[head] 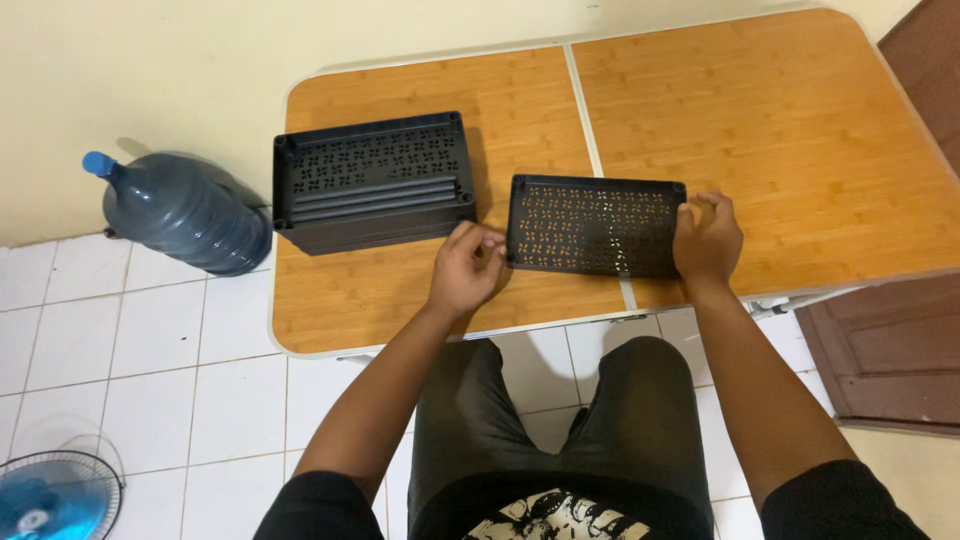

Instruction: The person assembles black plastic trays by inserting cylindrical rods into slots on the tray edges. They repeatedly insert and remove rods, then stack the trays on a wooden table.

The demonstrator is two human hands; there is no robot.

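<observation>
On the wooden folding table (800, 130), near its front edge and across the seam between the two table halves, lies a single black plastic tray (594, 226) with a pattern of small holes. It rests flat on the wood, with its long side running left to right.

The left hand (466, 268) is at the left short end of this tray. Its fingers are curled and closed on the left edge, with the fingertips touching the corner. The right hand (708, 240) is at the right short end, and its fingers wrap around the right edge in a close grip. So both hands hold the same tray, one at each end.

Farther left and a little farther from the person stands a stack of black trays (372, 180) of the same kind, also on the table. The stack is near the single tray but does not touch it.

On the white tiled floor (190, 360), left of the table and against the wall, a large blue water bottle (180, 212) stands tilted. At the near left corner, part of a blue fan (50, 500) is visible. The person sits with knees under the near table edge.
</observation>
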